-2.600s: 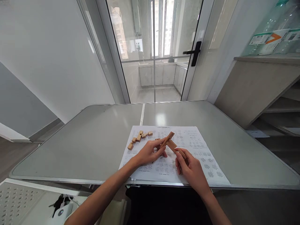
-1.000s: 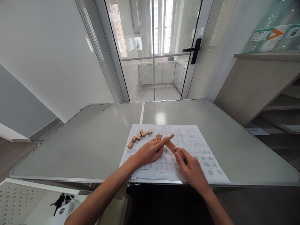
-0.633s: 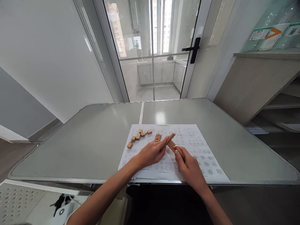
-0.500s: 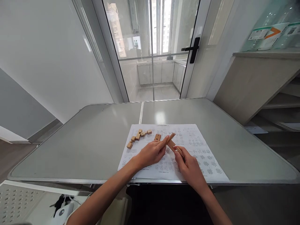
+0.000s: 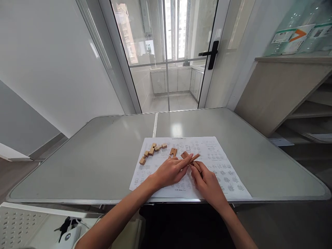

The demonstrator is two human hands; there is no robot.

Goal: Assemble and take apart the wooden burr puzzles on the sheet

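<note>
Over a printed sheet (image 5: pixel 207 148) of small diagrams, my two hands meet at some wooden puzzle pieces. My left hand (image 5: pixel 172 170) is closed on a thin wooden piece (image 5: pixel 196 157) that points to the upper right. My right hand (image 5: pixel 206 178) pinches the near end of a flat wooden puzzle piece (image 5: pixel 185 155), which crosses under the thin one. The fingers hide how the two fit together. Just beyond my left hand lies a notched wooden piece (image 5: pixel 173 151). Several small wooden blocks (image 5: pixel 151 151) form a loose row on the sheet's left part.
The sheet rests on a grey table (image 5: pixel 90 162) with a pale seam. Beyond the table is a glass door (image 5: pixel 178 83) with a black handle (image 5: pixel 213 54). At right, plastic bottles (image 5: pixel 298 38) stand on a shelf unit (image 5: pixel 280 86). A white perforated surface (image 5: pixel 20 223) is at lower left.
The thin piece in my left hand has slid right and down along the flat piece, whose far end now shows beyond the fingers. My right hand has shifted slightly left.
</note>
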